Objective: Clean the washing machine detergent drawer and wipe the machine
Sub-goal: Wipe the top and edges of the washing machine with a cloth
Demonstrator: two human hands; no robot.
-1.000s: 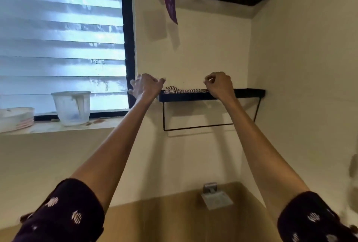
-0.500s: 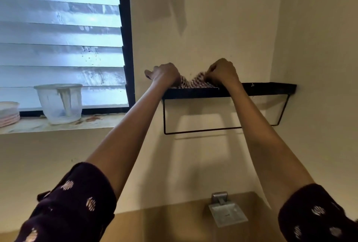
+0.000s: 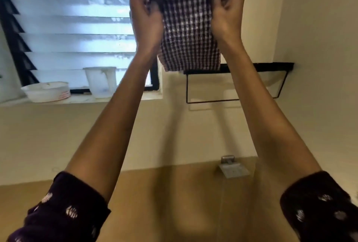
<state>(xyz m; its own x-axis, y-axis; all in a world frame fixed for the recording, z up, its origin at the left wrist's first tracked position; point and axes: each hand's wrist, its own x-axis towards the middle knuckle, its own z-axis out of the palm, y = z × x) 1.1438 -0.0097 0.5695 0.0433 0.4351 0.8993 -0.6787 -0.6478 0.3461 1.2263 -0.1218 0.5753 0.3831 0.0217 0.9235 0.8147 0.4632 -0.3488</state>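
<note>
I judge the task barely begun. No washing machine or detergent drawer is in view, so I record no cleaning or wiping as done; both steps remain.

Count, left to right:
- One white bowl [image 3: 46,91] on the window sill [image 3: 81,100] at middle left.
- One translucent jug [image 3: 101,82] just beside the bowl.
- One left hand [image 3: 145,15] at upper centre, fingers curled on the left edge of the checked cloth [image 3: 188,28].
- One checked cloth, held between both hands at the top of the frame, hanging in front of the wall shelf [image 3: 271,65].
- One right hand [image 3: 226,15], fingers curled into the cloth's right edge.
- One black wall shelf at middle right.
- One metal fitting [image 3: 232,168] on the wall at lower centre right.
</note>
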